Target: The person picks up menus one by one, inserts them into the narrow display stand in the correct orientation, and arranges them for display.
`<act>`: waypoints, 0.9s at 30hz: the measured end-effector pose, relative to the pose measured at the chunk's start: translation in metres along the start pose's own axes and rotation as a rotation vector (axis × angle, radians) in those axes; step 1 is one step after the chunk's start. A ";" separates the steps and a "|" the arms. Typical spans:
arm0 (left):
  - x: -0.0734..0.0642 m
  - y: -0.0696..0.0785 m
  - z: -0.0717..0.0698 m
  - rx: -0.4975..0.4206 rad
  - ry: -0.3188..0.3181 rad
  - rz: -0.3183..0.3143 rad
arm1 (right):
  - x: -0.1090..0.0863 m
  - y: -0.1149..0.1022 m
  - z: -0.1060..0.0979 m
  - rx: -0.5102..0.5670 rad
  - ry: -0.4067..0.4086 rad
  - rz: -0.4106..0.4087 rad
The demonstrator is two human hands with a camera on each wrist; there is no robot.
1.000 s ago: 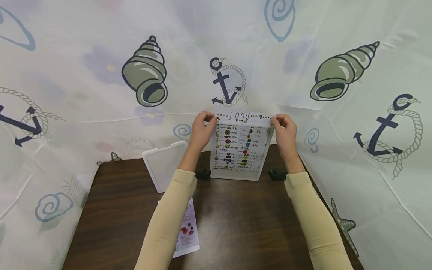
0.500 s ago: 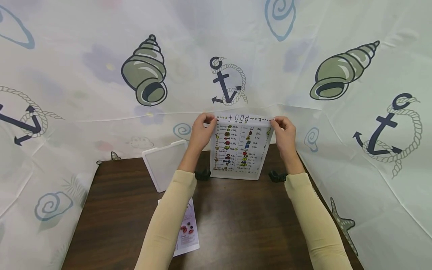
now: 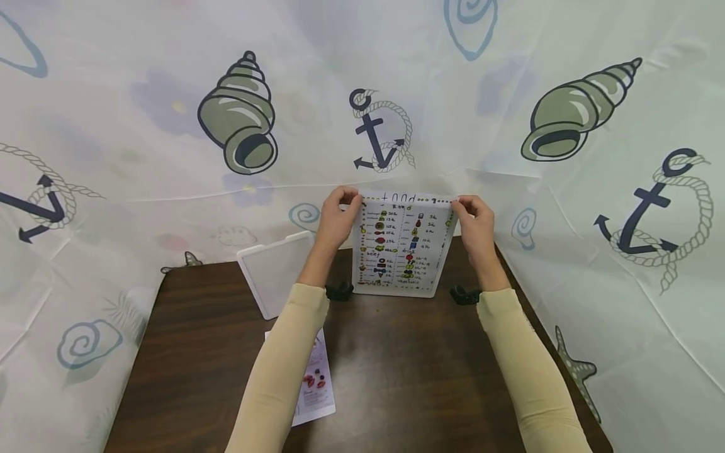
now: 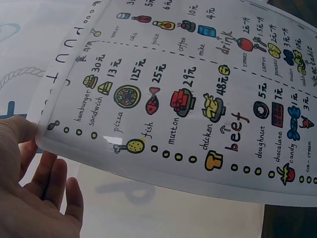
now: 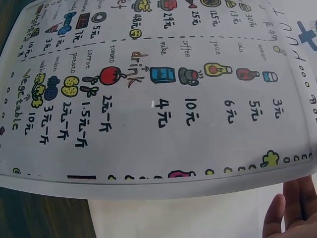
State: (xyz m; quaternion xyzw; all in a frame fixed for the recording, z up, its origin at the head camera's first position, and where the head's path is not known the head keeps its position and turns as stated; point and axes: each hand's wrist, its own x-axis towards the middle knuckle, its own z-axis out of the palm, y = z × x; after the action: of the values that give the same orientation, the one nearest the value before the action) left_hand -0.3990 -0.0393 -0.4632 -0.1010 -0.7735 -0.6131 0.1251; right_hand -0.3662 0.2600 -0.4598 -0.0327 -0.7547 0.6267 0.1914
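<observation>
A hand-drawn food menu sheet (image 3: pixel 403 242) stands at the far side of the table, inside a white-rimmed clear holder (image 3: pixel 393 292) tilted up against the cloth. My left hand (image 3: pixel 337 220) pinches the top left corner. At the top right corner my right hand (image 3: pixel 477 223) pinches between thumb and fingers. The sheet's heading strip bends back at the top, so its letters look flattened. The left wrist view has the left hand (image 4: pixel 34 173) at the corner near the hamburger drawing. Partly hidden under the panel, the right hand (image 5: pixel 297 213) shows in the right wrist view.
A plain white panel with a raised rim (image 3: pixel 277 274) leans left of the left forearm. A printed purple-and-white sheet (image 3: pixel 317 384) lies partly under that arm on the dark wooden table (image 3: pixel 419 365). Patterned cloth (image 3: pixel 306 138) hangs behind and at both sides.
The menu sheet has slid down inside the holder, and its heading has sunk and become foreshortened. Both hands keep their grip at the top corners. The head view has tilted slightly.
</observation>
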 end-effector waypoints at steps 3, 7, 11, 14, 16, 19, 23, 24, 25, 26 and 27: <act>0.000 0.000 -0.001 -0.015 0.001 0.003 | -0.001 0.000 0.000 -0.002 -0.006 -0.005; 0.002 -0.001 -0.001 -0.035 0.002 0.006 | -0.002 -0.001 0.001 0.004 -0.004 -0.002; 0.002 -0.002 -0.001 -0.053 0.001 0.012 | -0.001 0.000 0.002 0.015 -0.009 -0.003; 0.002 -0.002 -0.001 -0.058 0.001 0.012 | -0.001 0.000 0.002 0.024 -0.016 -0.004; 0.002 -0.002 -0.001 -0.060 0.000 0.008 | -0.001 0.000 0.002 0.029 -0.018 -0.006; 0.001 -0.001 -0.001 -0.058 -0.001 0.000 | -0.001 0.001 0.003 0.031 -0.019 -0.005; 0.001 -0.001 -0.002 -0.050 -0.004 -0.006 | 0.000 0.002 0.002 0.031 -0.020 -0.003; 0.001 -0.001 -0.002 -0.048 -0.005 -0.007 | 0.000 0.002 0.002 0.032 -0.020 -0.002; 0.001 -0.001 -0.002 -0.044 -0.005 -0.008 | -0.001 0.001 0.002 0.031 -0.020 -0.001; 0.001 -0.001 -0.002 -0.042 -0.006 -0.008 | -0.001 0.001 0.002 0.029 -0.018 0.001; 0.001 -0.001 -0.002 -0.041 -0.007 -0.006 | -0.001 0.000 0.002 0.026 -0.015 0.003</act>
State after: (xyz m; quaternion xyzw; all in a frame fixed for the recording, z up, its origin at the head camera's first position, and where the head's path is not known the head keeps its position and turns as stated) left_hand -0.3998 -0.0415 -0.4635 -0.1034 -0.7614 -0.6289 0.1187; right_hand -0.3658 0.2582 -0.4604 -0.0265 -0.7478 0.6370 0.1853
